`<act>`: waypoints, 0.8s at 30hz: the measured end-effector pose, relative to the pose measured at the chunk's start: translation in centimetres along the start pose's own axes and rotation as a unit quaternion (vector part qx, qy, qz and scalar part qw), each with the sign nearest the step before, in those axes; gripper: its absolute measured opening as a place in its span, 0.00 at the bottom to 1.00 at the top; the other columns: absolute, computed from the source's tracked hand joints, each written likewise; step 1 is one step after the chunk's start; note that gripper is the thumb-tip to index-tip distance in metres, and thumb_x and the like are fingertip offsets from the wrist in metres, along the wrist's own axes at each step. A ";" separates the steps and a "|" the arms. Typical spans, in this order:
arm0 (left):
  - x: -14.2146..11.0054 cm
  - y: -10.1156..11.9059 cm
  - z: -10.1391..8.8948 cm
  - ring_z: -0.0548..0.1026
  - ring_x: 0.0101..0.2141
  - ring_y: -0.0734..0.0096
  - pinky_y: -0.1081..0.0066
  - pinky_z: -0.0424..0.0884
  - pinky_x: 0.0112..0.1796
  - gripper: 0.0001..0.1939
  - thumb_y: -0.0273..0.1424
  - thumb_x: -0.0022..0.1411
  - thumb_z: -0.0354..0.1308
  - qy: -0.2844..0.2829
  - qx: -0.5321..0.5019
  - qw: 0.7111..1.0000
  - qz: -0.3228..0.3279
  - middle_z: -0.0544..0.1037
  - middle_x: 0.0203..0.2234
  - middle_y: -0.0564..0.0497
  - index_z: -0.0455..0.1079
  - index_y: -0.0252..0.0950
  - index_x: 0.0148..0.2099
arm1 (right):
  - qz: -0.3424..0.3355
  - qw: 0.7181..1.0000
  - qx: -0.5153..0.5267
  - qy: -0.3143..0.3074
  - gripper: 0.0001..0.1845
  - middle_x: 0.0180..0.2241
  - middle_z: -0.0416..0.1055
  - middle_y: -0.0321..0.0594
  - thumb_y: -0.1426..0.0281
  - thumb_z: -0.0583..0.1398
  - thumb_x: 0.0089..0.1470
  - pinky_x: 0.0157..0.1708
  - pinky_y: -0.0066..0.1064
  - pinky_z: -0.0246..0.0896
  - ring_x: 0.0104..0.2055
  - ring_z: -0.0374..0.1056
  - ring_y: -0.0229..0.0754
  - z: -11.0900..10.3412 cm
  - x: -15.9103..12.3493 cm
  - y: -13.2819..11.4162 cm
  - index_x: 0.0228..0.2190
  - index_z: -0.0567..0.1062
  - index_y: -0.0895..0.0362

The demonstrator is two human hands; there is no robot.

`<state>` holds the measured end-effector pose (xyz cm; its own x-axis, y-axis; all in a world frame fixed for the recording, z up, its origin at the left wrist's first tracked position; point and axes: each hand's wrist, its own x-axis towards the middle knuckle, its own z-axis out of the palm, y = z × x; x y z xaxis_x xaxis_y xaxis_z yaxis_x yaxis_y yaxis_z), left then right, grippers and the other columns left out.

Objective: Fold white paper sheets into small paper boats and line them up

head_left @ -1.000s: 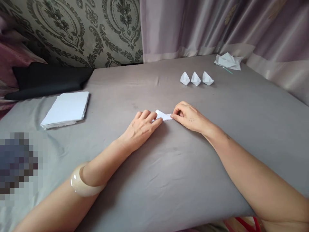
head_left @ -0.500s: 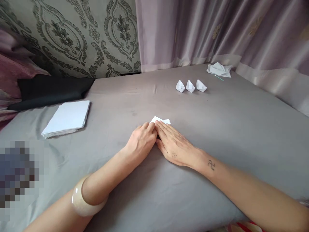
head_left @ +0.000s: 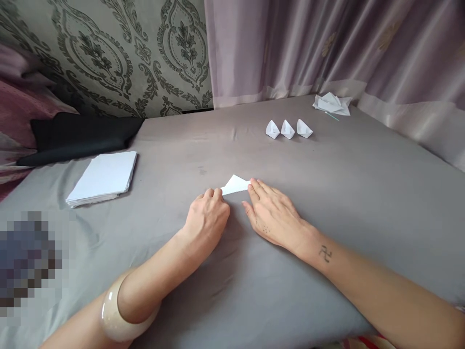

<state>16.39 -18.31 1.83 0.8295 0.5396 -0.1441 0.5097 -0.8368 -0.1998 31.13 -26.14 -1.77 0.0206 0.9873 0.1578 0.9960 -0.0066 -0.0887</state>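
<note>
A small folded sheet of white paper (head_left: 235, 185) lies flat on the grey cloth, its peak pointing away from me and a straight edge towards me. My left hand (head_left: 209, 213) has its fingers curled in on the paper's left end, gripping it; the fingertips are mostly hidden. On the right end, my right hand (head_left: 271, 208) lies with fingers stretched out, their tips resting on the paper and the thumb held apart.
Beyond, on the right, stand three folded paper boats (head_left: 287, 129). Some loose folded papers (head_left: 331, 103) and a thin green stick (head_left: 332, 116) lie by the curtain. At left are a stack of white paper (head_left: 105, 175), a black cloth (head_left: 83, 135) and a pixelated patch (head_left: 29, 261).
My right hand went from pinching the paper's right end to lying flat near my left hand, then slid right along the paper. My left hand curled in at the left end.
</note>
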 end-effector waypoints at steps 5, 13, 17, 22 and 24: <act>0.2 -2.7 -0.2 0.73 0.31 0.64 0.71 0.62 0.25 0.10 0.21 0.57 0.49 -0.022 -0.079 0.996 -0.041 0.74 0.30 0.45 0.71 0.35 0.30 | -0.006 1.000 0.004 0.013 0.21 0.53 0.68 0.54 0.70 0.45 0.63 0.45 0.42 0.63 0.52 0.65 0.53 -0.4 0.3 1.6 0.47 0.73 0.63; 2.9 -3.2 3.4 0.71 0.46 0.61 0.64 0.69 0.45 0.14 0.33 0.68 0.47 0.195 -0.175 0.961 0.084 0.73 0.47 0.45 0.69 0.37 0.51 | 0.000 0.996 0.066 0.060 0.10 0.41 0.72 0.44 0.72 0.52 0.59 0.41 0.37 0.60 0.42 0.64 0.46 -0.1 1.3 3.3 0.38 0.73 0.57; 3.5 -3.0 4.2 0.72 0.43 0.63 0.66 0.71 0.41 0.15 0.34 0.70 0.44 0.199 -0.160 0.964 0.078 0.75 0.43 0.44 0.69 0.36 0.49 | 0.034 0.983 0.162 0.081 0.14 0.44 0.72 0.42 0.74 0.54 0.55 0.46 0.37 0.61 0.45 0.65 0.45 0.5 1.8 3.7 0.43 0.72 0.55; 3.6 -3.1 3.6 0.75 0.37 0.63 0.62 0.69 0.43 0.15 0.29 0.69 0.43 0.231 -0.120 0.962 0.078 0.78 0.34 0.42 0.71 0.33 0.41 | 0.104 0.941 0.305 0.107 0.22 0.50 0.70 0.44 0.74 0.57 0.51 0.49 0.40 0.62 0.50 0.66 0.46 1.3 2.5 3.9 0.50 0.68 0.54; 3.4 -2.9 3.3 0.75 0.36 0.64 0.63 0.68 0.44 0.15 0.30 0.69 0.44 0.261 -0.204 0.943 0.037 0.79 0.34 0.43 0.72 0.33 0.40 | 0.136 0.902 0.392 0.117 0.23 0.51 0.69 0.45 0.69 0.59 0.51 0.47 0.39 0.64 0.50 0.67 0.45 1.3 2.8 3.8 0.50 0.67 0.54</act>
<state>16.99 -13.68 -1.26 0.8118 0.4481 0.3743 0.4025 -0.8939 0.1972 34.82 -23.24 -2.93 0.3639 0.9052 0.2197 0.5860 -0.0392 -0.8094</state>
